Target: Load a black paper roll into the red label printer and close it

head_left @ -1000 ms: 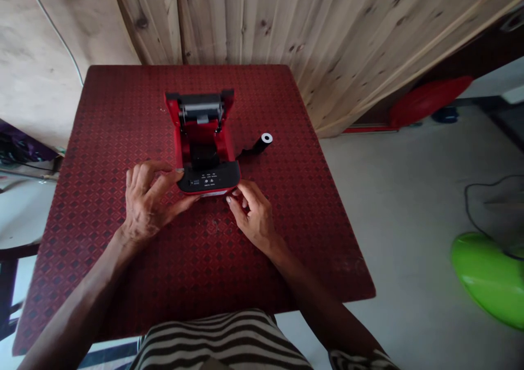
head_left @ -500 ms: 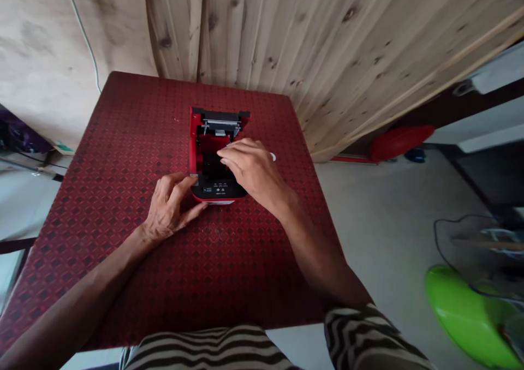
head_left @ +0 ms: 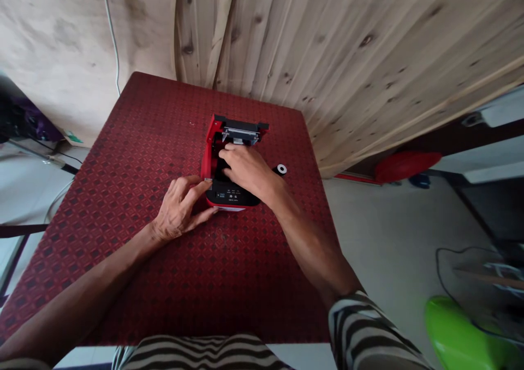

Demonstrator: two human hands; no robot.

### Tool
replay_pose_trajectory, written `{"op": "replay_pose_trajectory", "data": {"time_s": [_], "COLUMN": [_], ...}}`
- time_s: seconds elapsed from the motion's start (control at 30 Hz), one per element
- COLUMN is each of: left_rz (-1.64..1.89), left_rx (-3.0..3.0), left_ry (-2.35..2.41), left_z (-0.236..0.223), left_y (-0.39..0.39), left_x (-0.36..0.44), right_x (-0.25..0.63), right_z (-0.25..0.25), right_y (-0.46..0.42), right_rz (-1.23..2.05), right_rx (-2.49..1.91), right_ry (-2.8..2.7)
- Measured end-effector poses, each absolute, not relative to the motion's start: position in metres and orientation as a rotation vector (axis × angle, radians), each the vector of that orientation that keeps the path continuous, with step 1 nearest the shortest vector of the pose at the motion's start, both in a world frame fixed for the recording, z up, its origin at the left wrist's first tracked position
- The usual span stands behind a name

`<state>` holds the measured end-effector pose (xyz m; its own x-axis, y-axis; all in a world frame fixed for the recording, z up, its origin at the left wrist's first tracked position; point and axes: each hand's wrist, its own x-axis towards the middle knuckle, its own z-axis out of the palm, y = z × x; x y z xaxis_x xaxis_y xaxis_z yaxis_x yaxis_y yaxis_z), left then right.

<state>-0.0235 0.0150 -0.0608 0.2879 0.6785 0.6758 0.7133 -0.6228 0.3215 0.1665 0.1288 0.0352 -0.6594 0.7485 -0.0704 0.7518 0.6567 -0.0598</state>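
A small red and black label printer (head_left: 233, 200) stands on the table with its lid (head_left: 241, 130) raised at the back. My left hand (head_left: 180, 206) grips its front left corner, with fingers on the top edge and the thumb low on the front. My right hand (head_left: 249, 171) reaches over the right side into the open compartment. Its fingers are bent and drawn together inside. Anything between them is hidden. Right of the printer, partly behind my right wrist, lies a small black roll with a white end (head_left: 281, 169).
The table (head_left: 164, 282) has a dark red patterned cover. A wooden plank wall (head_left: 278, 48) stands behind it, and a white cable (head_left: 110, 31) hangs at the left. On the floor to the right are a green plastic object (head_left: 462, 332) and a red rounded object (head_left: 405, 165).
My view has shifted, so the table and printer sit further right and lower. My right hand has moved deeper into the compartment, and the small roll shows more fully. My left hand keeps its hold.
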Motion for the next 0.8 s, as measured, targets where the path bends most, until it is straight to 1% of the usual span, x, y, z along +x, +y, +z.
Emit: {"op": "replay_pose_trajectory", "data": {"time_s": [0.2, 0.33, 0.53, 0.63, 0.7, 0.8], "left_rz": [-1.309, -1.319, -1.318, -1.331, -1.33, -1.319], "left_rx": [-2.482, -2.48, -2.49, -2.496, -2.496, -2.484], "left_ry": [-1.324, -1.3, -1.299, -1.298, -1.303, -1.312], "left_z": [-0.06, -0.062, -0.064, -0.063, -0.063, -0.065], "left_y": [0.017, 0.018, 0.019, 0.019, 0.019, 0.019], "left_x": [-0.023, -0.023, -0.023, -0.024, -0.024, -0.024], "right_x": [0.171, 0.167, 0.159, 0.168, 0.186, 0.228], "right_z": [0.042, 0.052, 0.064, 0.069, 0.073, 0.072], "right_y": [0.12, 0.116, 0.109, 0.099, 0.088, 0.069], "right_rz": [-0.109, -0.112, -0.047, -0.04, -0.1, -0.413], "right_rx": [1.362, 1.433, 1.344, 1.423, 1.526, 1.672], "right_ry": [2.852, 2.743, 2.724, 2.786, 2.888, 3.139]}}
